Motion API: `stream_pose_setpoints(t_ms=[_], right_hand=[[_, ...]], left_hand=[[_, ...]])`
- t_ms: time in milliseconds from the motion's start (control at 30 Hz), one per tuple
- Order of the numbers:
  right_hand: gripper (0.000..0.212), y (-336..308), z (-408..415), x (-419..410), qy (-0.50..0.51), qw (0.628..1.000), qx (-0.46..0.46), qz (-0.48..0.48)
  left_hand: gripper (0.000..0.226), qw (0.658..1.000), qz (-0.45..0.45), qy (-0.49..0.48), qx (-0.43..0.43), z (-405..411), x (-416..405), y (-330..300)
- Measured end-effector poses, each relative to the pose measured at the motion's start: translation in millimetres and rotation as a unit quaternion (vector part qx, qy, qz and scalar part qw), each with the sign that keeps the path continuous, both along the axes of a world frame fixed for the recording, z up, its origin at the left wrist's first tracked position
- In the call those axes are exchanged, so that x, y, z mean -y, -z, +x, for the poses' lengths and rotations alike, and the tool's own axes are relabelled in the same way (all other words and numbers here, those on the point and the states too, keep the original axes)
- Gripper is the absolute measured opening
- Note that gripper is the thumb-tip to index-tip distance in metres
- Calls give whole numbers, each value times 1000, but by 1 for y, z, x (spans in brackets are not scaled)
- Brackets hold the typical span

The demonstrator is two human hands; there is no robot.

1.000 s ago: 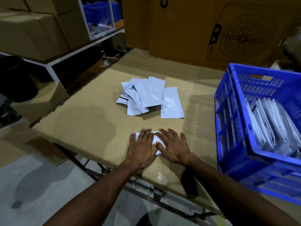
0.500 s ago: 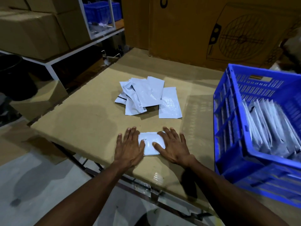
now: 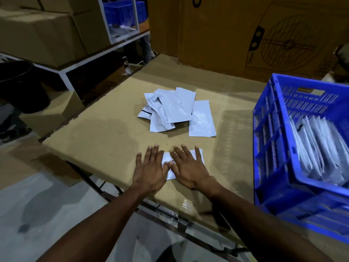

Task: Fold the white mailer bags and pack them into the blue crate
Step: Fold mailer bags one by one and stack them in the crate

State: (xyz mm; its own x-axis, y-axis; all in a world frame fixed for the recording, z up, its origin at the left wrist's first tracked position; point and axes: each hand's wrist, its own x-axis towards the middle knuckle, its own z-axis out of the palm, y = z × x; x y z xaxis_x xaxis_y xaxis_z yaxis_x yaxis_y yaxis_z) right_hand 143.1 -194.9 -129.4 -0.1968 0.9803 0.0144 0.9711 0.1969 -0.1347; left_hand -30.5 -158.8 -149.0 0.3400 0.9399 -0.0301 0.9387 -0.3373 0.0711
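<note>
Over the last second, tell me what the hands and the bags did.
The left hand slid out leftward off the folded mailer bag, then came back so the thumbs nearly meet. The right hand stayed flat on the bag, pressing it; nothing was gripped or lifted. The loose pile and the bags in the blue crate are unchanged.

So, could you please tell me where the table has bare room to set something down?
Free: the tabletop left of the loose bags, and the strip between them and the blue crate. Crowded: the near edge, where both hands press the folded bag.
</note>
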Motion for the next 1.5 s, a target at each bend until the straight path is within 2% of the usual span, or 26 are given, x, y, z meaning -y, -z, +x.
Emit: stream_pose_setpoints(t_ms=[67, 233, 333, 433, 533, 633, 733, 900, 1067, 1267, 1400, 1500], right_hand=[[60, 5, 0, 1, 23, 1000, -3, 6], [76, 16, 29, 8, 107, 993, -37, -17], [73, 17, 39, 11, 132, 987, -76, -55], [66, 8, 44, 16, 152, 978, -115, -84], [71, -4, 41, 11, 145, 985, -88, -2], [79, -3, 31, 6, 66, 995, -73, -3], [64, 14, 31, 9, 56, 997, -53, 2], [52, 22, 28, 10, 87, 995, -34, 37], [63, 16, 27, 13, 98, 995, -24, 0], [69, 13, 29, 17, 107, 993, -42, 1], [77, 11, 31, 15, 120, 992, -41, -18], [78, 13, 39, 17, 147, 987, -70, -15]], left_hand=[[84, 1000, 3, 4, 0, -1, 0, 1], [85, 1000, -25, 4, 4, -2, -3, 2], [71, 999, -36, 8, 3, -1, -2, -2], [65, 996, -51, 0, 69, -3, -4, -5], [71, 984, -31, -18, 172, 6, -11, -18], [57, 987, 14, 75, 144, 30, -8, -22], [53, 987, -8, 130, 91, 41, -1, -7], [56, 988, 37, 118, 93, 37, 3, 7], [55, 989, 35, 121, 84, 35, 2, 8], [59, 990, 25, 110, 89, 34, 2, 6], [75, 992, 8, 85, 91, 35, 1, 4], [85, 991, -4, 57, 125, 32, -1, -1]])
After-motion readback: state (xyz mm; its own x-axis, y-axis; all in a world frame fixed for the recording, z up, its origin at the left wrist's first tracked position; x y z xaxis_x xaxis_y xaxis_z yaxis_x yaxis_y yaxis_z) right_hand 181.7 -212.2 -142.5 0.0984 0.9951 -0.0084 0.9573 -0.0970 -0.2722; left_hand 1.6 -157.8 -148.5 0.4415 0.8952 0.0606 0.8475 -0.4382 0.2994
